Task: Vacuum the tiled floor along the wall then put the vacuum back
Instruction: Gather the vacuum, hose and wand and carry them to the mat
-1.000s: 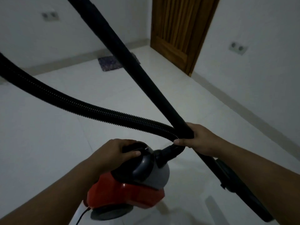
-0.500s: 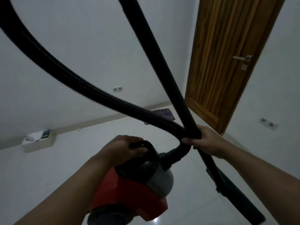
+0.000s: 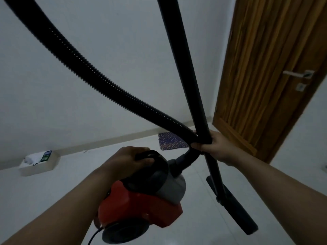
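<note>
I hold a red and grey canister vacuum (image 3: 141, 206) off the white tiled floor (image 3: 53, 191). My left hand (image 3: 127, 160) grips its black carry handle on top. My right hand (image 3: 217, 147) is closed around the black rigid wand (image 3: 184, 68) and the ribbed hose (image 3: 99, 75) where they cross. The wand runs up out of the frame. Its floor nozzle (image 3: 233, 207) hangs below my right hand, above the tiles. The hose loops up to the top left. A black power cord (image 3: 93, 236) trails from the vacuum's rear.
A wooden door (image 3: 265, 76) with a metal lever handle stands at the right. A small patterned mat (image 3: 171, 140) lies by the far wall's baseboard. A low white box (image 3: 37, 163) with a phone on it sits against the wall at left.
My view has tilted upward, showing more wall and door and less floor. Both hands keep their grips, and the vacuum and wand have risen with them.
</note>
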